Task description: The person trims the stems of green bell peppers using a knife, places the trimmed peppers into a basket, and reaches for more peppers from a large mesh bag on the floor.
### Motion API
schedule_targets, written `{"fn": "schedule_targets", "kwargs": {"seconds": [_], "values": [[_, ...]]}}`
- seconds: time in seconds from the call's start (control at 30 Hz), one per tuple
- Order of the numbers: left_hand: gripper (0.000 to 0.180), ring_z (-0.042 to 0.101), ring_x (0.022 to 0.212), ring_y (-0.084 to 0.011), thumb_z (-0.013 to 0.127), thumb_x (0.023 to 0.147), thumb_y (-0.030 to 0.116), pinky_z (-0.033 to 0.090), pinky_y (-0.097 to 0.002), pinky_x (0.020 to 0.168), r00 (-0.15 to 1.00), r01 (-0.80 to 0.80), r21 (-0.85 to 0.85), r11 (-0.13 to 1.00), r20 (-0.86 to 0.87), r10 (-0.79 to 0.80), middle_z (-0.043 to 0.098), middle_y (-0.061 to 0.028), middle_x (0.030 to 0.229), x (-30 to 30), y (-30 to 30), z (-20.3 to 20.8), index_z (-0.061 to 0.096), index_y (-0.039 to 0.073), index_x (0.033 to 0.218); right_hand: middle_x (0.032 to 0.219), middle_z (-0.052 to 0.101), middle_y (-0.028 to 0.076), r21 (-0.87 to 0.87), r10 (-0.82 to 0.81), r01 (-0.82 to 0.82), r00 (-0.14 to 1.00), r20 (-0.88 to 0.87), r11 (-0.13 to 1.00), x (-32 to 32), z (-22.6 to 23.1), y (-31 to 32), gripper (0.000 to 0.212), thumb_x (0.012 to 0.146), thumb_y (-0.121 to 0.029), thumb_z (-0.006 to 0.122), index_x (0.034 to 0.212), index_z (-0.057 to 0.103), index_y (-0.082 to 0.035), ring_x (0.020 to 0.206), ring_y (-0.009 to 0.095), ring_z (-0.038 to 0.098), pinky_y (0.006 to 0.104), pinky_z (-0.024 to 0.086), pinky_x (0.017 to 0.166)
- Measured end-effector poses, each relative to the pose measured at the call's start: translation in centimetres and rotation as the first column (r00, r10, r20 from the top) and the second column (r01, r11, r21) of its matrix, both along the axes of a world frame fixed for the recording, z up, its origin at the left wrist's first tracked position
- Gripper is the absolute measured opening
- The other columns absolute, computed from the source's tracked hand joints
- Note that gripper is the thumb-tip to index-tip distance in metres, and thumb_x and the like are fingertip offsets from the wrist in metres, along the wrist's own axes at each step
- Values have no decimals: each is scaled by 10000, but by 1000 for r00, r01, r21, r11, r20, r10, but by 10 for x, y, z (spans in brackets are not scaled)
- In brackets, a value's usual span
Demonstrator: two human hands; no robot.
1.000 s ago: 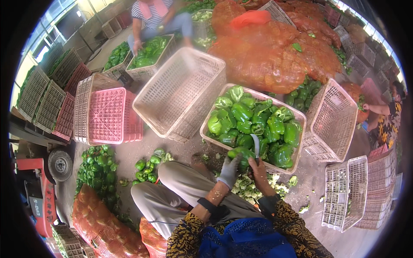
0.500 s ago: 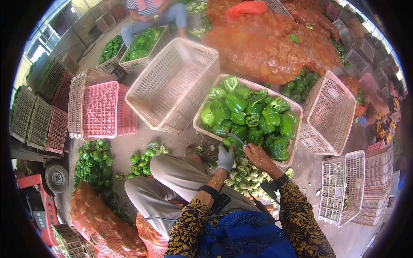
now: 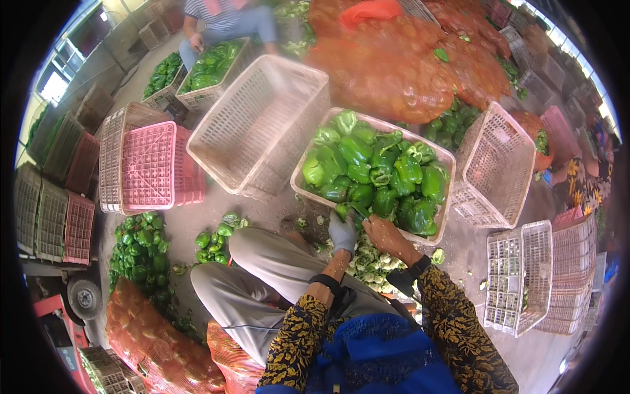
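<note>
My left hand point(image 3: 342, 234), in a grey glove, is closed around a green bell pepper point(image 3: 342, 210) at the near edge of the crate point(image 3: 303, 190). Close beside it, my bare right hand point(image 3: 388, 236) grips a small knife point(image 3: 359, 210); its blade points toward the pepper, and the handle is hidden in the fingers. The pale crate in front of me is heaped with glossy green bell peppers point(image 3: 355, 150). Below my hands lies a pile of pale cut-out pepper cores point(image 3: 369, 262) on the floor.
An empty pale crate point(image 3: 256, 125) stands left of the full one, with a pink crate point(image 3: 149, 165) beyond. Loose peppers point(image 3: 139, 253) lie at left. Red mesh sacks point(image 3: 387, 72) bulge at the back. A co-worker point(image 3: 230, 26) sits at far left; more crates point(image 3: 495, 167) stand right.
The view has shifted slightly. Both hands remain together at the crate's near edge; the knife, which lay across the pepper's top, now shows less of its blade.
</note>
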State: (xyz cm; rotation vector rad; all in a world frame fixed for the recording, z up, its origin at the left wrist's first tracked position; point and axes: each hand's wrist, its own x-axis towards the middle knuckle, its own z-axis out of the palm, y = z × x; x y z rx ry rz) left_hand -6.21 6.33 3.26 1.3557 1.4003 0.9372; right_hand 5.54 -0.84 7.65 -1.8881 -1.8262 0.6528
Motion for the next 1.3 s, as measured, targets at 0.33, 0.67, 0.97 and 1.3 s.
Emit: {"fn": "schedule_targets", "kwargs": {"seconds": [0.33, 0.67, 0.97, 1.3], "values": [[402, 633, 870, -380, 632, 880, 260, 487, -431, 768, 994, -26, -80, 996, -110, 17, 644, -248, 989, 4, 6, -9, 575, -36, 1145, 899, 574, 335, -2, -190, 190, 980, -60, 982, -22, -9, -30, 293, 960, -213, 453, 1045, 483, 66, 852, 504, 549, 530, 428, 711], [322, 644, 848, -241, 533, 932, 125, 503, -353, 735, 999, 17, -330, 944, 33, -6, 668, -144, 1023, -1, 12, -2, 560, -31, 1211, 989, 591, 333, -72, -282, 273, 916, -286, 959, -29, -106, -52, 455, 1004, -277, 405, 1375, 295, -38, 872, 484, 588, 513, 462, 728], [318, 623, 779, -203, 519, 961, 185, 498, -341, 681, 979, 92, -331, 939, 205, -23, 663, -108, 986, -13, 33, -47, 574, -29, 1190, 1363, 442, 275, -246, -246, 124, 790, -561, 961, -26, -71, -44, 517, 1019, -355, 374, 1421, 307, -36, 1235, 389, 468, 470, 383, 991], [326, 640, 776, -248, 574, 936, 231, 529, -384, 660, 980, 97, -388, 916, 197, -21, 654, -134, 979, -10, 46, -70, 579, -23, 1140, 778, 542, 120, -22, -210, 219, 900, -382, 976, -31, -90, -35, 389, 997, -366, 423, 1051, 489, 14, 671, 265, 525, 383, 460, 657]]}}
